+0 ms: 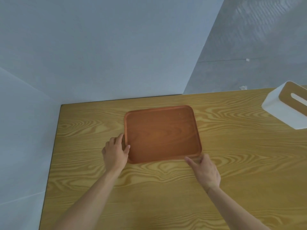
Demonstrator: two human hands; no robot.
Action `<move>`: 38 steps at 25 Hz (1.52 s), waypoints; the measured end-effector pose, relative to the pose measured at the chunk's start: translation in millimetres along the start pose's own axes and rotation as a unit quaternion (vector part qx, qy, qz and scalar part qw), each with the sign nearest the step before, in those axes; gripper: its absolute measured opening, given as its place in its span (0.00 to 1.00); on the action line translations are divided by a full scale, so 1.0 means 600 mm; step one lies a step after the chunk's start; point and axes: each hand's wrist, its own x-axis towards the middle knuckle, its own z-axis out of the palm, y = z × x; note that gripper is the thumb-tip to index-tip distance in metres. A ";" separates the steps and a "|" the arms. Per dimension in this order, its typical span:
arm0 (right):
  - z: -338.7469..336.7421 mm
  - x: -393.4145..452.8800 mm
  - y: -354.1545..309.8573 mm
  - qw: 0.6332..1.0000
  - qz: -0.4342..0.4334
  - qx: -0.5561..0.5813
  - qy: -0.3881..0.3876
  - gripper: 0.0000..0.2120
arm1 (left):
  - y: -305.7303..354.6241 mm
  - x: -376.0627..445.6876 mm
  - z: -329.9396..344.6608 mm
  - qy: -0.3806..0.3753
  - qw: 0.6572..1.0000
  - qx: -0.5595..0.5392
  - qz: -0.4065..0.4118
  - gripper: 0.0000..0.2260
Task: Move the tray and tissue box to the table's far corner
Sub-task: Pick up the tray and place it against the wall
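Note:
A brown wooden tray [162, 133], rectangular with rounded corners and nothing in it, lies flat on the wooden table toward the far left part. My left hand [115, 151] rests against its left rim near the front corner, thumb over the rim and fingers alongside it. My right hand [205, 170] is at the tray's front right corner, fingers spread and touching the edge. A white tissue box [285, 107] with a wooden slotted lid stands at the far right, partly cut off by the frame.
The light wood-grain table [166, 196] has its far left corner [62, 105] against pale grey walls. Its left edge runs down toward me. A grey floor shows beyond the far edge on the right.

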 end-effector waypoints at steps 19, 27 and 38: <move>-0.005 0.070 0.051 0.975 -0.180 -0.126 0.034 0.43 | -0.070 -0.034 0.025 -0.133 0.987 0.076 0.050 0.51; -0.014 0.094 0.005 0.980 -0.171 -0.103 0.025 0.42 | -0.062 0.012 0.009 -0.138 0.987 0.077 0.041 0.51; -0.010 0.121 -0.040 0.985 -0.150 -0.084 0.013 0.42 | -0.058 0.066 -0.013 -0.165 0.984 0.068 0.028 0.51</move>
